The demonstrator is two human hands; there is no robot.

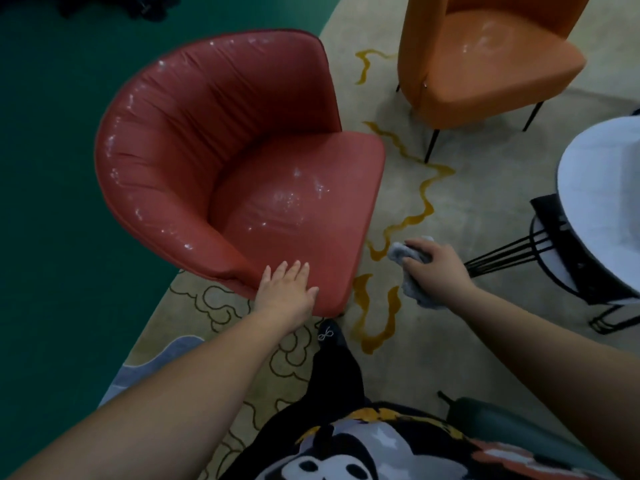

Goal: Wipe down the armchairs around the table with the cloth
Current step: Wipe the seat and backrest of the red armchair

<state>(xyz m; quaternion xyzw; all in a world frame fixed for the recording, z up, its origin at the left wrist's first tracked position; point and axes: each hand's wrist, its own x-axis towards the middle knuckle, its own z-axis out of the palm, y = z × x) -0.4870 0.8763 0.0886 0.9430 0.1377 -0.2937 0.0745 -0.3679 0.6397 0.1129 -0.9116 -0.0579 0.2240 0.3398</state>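
Cloth (412, 271) gripped in right hand (433, 268)

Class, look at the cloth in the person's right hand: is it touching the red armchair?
Apart. The head view shows the cloth, gripped by the right hand, with a strip of carpet between it and the red armchair.

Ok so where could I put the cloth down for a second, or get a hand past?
The red armchair seat is bare behind the left hand. The orange armchair seat is bare too. Open rug lies between both chairs. Tighter near the white table, where the right hand holds the cloth.
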